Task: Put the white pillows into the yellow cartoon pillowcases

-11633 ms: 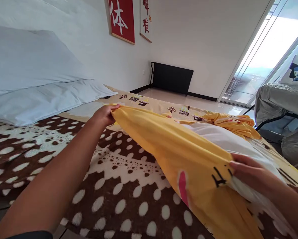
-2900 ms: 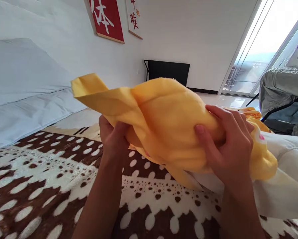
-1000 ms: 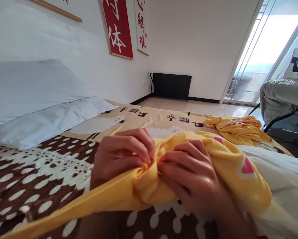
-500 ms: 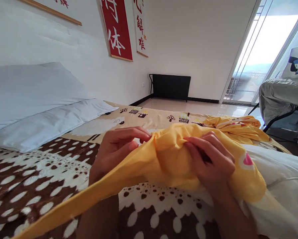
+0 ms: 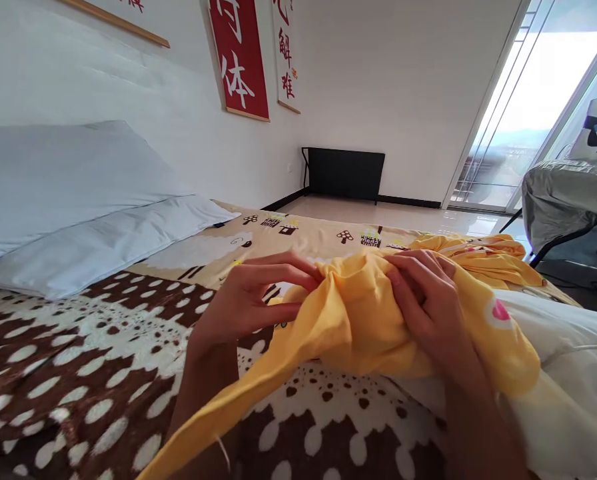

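- Your right hand (image 5: 431,310) lies right of frame centre, fingers curled and clamped on the bunched yellow pillowcase (image 5: 358,327).
- Your left hand (image 5: 251,297), just left of it, pinches the same cloth between thumb and fingertips.
- Beneath lies the spotted brown blanket (image 5: 78,373); at lower right, a white pillow (image 5: 573,387).
- At upper left, grey pillows (image 5: 68,193) rest against the wall.
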A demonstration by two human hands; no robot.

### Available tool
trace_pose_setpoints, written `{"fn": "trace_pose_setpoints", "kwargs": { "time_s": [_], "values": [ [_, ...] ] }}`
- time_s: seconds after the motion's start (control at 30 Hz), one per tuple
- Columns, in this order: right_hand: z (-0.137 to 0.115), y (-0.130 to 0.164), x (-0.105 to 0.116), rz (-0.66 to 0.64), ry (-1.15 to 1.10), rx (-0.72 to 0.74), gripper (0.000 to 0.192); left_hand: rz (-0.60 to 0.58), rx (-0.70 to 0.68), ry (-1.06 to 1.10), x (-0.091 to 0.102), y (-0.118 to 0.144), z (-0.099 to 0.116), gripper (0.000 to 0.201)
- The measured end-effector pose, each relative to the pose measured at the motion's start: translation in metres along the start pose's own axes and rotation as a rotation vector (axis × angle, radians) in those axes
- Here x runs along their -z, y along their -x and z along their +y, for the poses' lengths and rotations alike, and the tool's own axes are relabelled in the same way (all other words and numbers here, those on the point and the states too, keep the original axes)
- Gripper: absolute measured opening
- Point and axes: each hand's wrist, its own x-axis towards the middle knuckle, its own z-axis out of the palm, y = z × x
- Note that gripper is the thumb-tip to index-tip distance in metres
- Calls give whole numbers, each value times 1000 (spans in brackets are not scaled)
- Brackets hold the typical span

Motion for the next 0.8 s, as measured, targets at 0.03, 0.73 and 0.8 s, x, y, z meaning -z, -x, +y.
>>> {"fn": "trace_pose_setpoints", "kwargs": {
  "time_s": [0.03,0.73,0.8],
  "values": [
    [0,0,0,5,-8,0,13,-12,2,-37,0,-1,2,15],
    [4,2,2,890,-474,-390,9,104,133,340,-13,4,-13,12],
    [9,0,7,954,-615,-405,15,220,120,457,-15,3,-18,17]
  ]
}}
